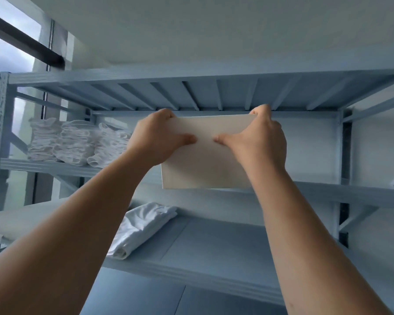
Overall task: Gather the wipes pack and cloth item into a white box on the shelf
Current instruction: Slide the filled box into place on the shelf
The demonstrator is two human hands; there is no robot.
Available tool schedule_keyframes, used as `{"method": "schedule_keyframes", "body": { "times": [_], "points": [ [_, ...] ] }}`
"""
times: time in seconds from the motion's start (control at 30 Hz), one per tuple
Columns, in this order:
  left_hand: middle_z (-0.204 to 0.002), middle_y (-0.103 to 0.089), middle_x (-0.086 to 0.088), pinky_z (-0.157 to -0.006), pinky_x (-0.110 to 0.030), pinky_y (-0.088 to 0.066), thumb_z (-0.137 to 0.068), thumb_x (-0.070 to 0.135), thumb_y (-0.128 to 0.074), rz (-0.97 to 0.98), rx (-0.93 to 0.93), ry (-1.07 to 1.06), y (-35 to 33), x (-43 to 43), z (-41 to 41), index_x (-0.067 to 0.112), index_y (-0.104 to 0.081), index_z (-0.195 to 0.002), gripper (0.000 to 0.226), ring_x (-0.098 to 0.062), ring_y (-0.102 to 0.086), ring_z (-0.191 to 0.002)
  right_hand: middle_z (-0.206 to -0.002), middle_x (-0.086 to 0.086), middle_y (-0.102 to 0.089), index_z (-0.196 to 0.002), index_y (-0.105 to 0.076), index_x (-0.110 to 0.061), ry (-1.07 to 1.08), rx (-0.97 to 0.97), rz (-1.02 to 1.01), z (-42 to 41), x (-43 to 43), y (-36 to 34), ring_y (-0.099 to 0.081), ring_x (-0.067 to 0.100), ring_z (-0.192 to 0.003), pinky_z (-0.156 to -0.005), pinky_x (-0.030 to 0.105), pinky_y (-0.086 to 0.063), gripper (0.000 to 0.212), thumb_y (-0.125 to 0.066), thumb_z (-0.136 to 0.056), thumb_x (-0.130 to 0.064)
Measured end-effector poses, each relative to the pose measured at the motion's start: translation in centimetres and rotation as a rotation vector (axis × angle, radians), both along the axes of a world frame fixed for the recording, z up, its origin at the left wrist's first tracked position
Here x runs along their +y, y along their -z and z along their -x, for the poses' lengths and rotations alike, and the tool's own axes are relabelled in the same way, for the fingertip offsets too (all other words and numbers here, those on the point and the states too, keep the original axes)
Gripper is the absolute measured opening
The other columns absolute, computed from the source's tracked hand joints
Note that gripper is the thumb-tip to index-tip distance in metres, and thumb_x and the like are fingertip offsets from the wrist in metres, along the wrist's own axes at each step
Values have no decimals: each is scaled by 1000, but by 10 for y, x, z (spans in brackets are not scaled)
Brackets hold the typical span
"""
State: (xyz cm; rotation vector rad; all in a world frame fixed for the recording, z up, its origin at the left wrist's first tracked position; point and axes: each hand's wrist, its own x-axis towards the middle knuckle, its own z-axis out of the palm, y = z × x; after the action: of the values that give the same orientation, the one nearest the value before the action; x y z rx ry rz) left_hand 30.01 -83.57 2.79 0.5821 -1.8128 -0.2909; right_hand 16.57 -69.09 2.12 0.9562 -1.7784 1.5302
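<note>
Brightness: moderately bright and even, with a cool blue cast.
Source: daylight entered from the window [2, 55] at left.
Shadows: soft shade sat under the shelf [214, 94] slats.
Glare: sky in the window was washed out; the white box [205, 164] looked matte cream.
Blur: folded cloths [73, 142] at left looked soft, smeared.
Distortion: straight lines bowed near the edges.

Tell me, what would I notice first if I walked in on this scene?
Two bare arms reach up, the left hand and right hand gripping the top corners of a white box just under the top board of a blue-grey metal shelf. To the box's left on that level sit stacks of folded white cloths, and one folded white cloth lies on the level below.
</note>
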Motion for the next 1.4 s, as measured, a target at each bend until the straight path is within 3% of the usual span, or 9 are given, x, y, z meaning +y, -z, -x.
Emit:
{"method": "schedule_keyframes", "body": {
  "times": [0.1,0.4,0.6,0.73,1.0,1.1,1.2,1.27,1.4],
  "points": [
    [-87,-59,12,-57,-30,-40,-58,62,-83,-18,-2,30,-15,-58,21,31,-57,-96,56,-17,-57,-81,-111,8,-60,-121,-45,-22,29,-16,-2,14,-55,-14,-46,24,-81,-66,30,-33,86,-90,-54,-54],
    [-94,-61,7,-59,-30,-43,-56,63,-84,-71,-72,142,-36,-188,88,30,-61,-106,64,-18,-60,-85,-109,5,-58,-120,-47,-26,122,-80,-48,70,-172,-28,-48,25,-82,-66,31,-34,83,-88,-55,-56],
    [-98,-61,3,-69,-35,-51,-63,55,-86,-110,-130,181,-29,-239,132,26,-59,-108,59,-21,-60,-89,-115,7,-58,-126,-46,-27,148,-97,-92,113,-223,-23,-48,26,-83,-67,31,-37,84,-85,-58,-58],
    [-98,-59,5,-61,-30,-43,-64,55,-86,-96,-175,159,-30,-261,162,27,-58,-111,61,-17,-57,-85,-118,8,-58,-131,-44,-26,140,-135,-93,148,-251,-10,-46,26,-84,-69,32,-36,88,-82,-60,-62],
    [-95,-56,10,-67,-33,-53,-71,52,-82,-87,-106,159,-15,-304,217,36,-54,-118,57,-15,-59,-82,-128,11,-52,-139,-35,-21,145,-88,-172,203,-293,-8,-59,35,-106,-71,35,-37,93,-82,-67,-58],
    [-91,-52,10,-64,-31,-51,-74,55,-79,-45,-113,105,-11,-319,233,40,-49,-129,64,-11,-54,-77,-132,11,-48,-142,-31,-21,109,-108,-234,220,-304,-10,-55,32,-99,-70,35,-39,96,-84,-68,-53],
    [-101,-50,4,-57,-27,-40,-75,57,-76,-19,-146,65,-13,-332,244,39,-42,-139,75,-18,-51,-78,-133,12,-46,-143,-29,-21,105,-130,-273,230,-313,-14,-46,28,-89,-70,35,-39,99,-86,-68,-51],
    [-111,-53,-1,-62,-30,-40,-77,56,-76,-24,-165,53,-14,-337,248,39,-36,-146,82,-22,-50,-86,-134,12,-44,-143,-28,-21,109,-148,-286,232,-318,-16,-47,29,-87,-70,36,-40,99,-86,-68,-51],
    [-134,-56,-9,-65,-32,-39,-82,51,-74,-48,-137,46,-10,-334,251,40,-26,-152,86,-23,-50,-89,-138,12,-41,-148,-22,-25,91,-178,-272,233,-325,-15,-59,35,-104,-73,38,-44,104,-86,-70,-49]
  ]
}}
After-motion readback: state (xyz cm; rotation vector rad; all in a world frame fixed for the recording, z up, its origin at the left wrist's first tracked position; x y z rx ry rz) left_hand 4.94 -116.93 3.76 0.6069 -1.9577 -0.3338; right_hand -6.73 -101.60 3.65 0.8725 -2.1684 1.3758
